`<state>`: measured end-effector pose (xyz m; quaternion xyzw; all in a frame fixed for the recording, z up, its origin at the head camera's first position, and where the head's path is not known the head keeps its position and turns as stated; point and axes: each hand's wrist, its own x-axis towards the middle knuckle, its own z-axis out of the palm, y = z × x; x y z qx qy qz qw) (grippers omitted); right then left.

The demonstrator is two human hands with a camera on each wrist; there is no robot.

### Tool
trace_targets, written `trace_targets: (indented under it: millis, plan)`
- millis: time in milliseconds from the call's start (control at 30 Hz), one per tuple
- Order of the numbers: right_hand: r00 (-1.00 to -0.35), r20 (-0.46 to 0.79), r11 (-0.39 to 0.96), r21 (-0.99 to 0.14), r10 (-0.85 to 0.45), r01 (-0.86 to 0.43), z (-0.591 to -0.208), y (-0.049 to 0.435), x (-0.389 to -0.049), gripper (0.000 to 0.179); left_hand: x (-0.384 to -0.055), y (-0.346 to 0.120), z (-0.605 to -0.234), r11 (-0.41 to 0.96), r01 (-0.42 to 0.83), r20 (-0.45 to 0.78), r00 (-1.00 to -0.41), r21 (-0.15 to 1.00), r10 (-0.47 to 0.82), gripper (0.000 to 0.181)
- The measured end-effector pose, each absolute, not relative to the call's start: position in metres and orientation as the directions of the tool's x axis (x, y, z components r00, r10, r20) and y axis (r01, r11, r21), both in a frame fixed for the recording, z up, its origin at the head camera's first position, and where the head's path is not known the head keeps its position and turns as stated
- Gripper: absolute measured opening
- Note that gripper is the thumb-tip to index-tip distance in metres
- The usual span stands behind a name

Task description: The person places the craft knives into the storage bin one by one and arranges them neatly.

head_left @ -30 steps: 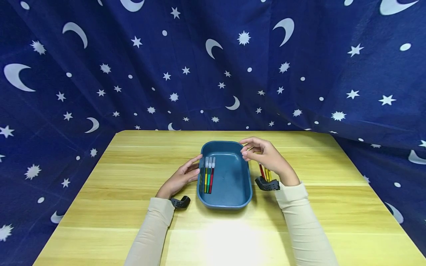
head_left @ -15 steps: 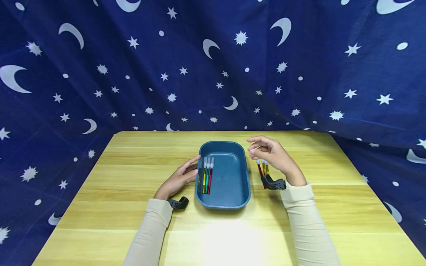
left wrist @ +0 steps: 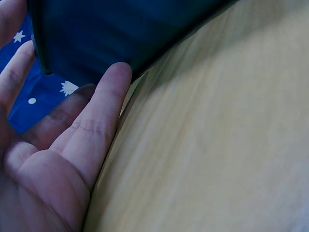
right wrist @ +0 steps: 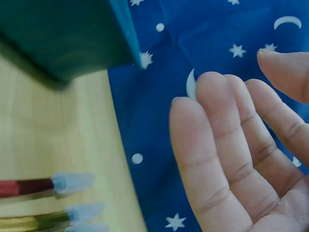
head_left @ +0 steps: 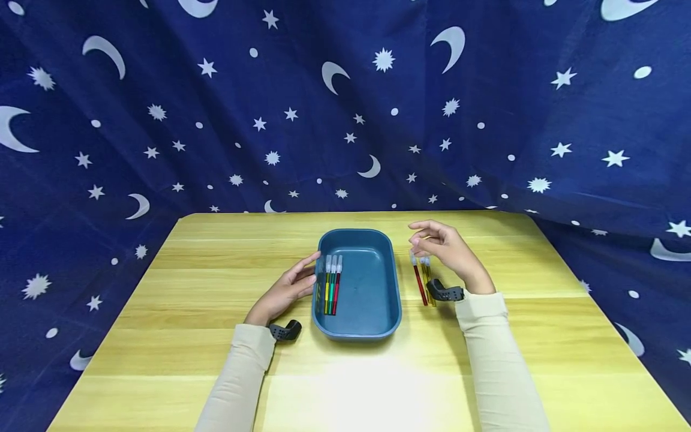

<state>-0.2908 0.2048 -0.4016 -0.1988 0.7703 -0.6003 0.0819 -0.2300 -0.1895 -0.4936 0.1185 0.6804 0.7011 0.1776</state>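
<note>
Head view: blue tray (head_left: 367,291) holding three capped pen-like tools (head_left: 332,293); left grip (head_left: 283,294), spread, touches its left wall; right of it, red (head_left: 420,285) and gold ones (head_left: 424,277) lie near the loosely spread right grip (head_left: 448,252).

The tray (head_left: 367,294) looks like smooth plastic; the pens (head_left: 332,288) have shiny shafts and cloudy plastic caps (right wrist: 72,182). The wood-grained table (head_left: 216,270) gleams; the backdrop (head_left: 302,162) is creased cloth.

The left sleeve (head_left: 233,378) and right sleeve (head_left: 498,366) are plain cream, lightly creased, ending in wide cuffs (head_left: 481,306). At each wrist I can make out a black, angular unit (head_left: 445,292) dotted with small holes; left hand (head_left: 283,294) and right hand (head_left: 450,252) are bare.
</note>
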Motion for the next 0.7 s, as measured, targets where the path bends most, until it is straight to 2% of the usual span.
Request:
trace_targets:
  millis: [700]
  plan:
    - [-0.958,0.029,0.125,-0.99,-0.286,-0.067,-0.434,0.23,-0.302,0.044,-0.23,-0.19,-0.495,-0.02,-0.086,-0.07,-0.906,0.996,0.418,0.063]
